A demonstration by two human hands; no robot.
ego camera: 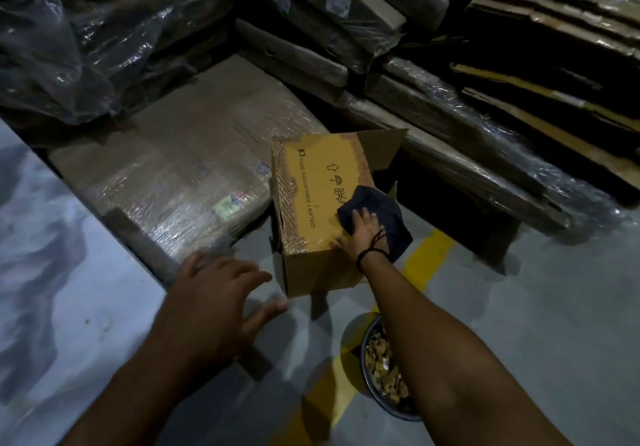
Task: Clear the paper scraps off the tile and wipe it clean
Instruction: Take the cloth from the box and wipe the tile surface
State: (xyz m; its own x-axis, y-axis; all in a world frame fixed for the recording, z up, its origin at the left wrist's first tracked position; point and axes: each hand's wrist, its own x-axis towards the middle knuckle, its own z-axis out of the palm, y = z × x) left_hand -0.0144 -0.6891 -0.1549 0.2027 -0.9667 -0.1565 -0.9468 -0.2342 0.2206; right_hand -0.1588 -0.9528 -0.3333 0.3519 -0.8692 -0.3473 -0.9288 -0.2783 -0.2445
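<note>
A large pale marbled tile [52,272] fills the left side, and I see no scraps on the part in view. A dark cloth [381,203] lies on the near right corner of a yellow cardboard box [311,186]. My right hand [362,231] presses down on the cloth, fingers in its folds and thumb on the box top. My left hand [211,303] hovers open, fingers spread, over the floor by the tile's right edge. A metal bowl [391,411] holding brownish paper scraps [381,366] stands on the floor, partly hidden under my right forearm.
A flat plastic-wrapped package [180,154] lies between the tile and the box. Wrapped bundles and flattened cardboard [485,116] are stacked along the back and right. A yellow line [426,255] crosses the grey floor near the box and bowl.
</note>
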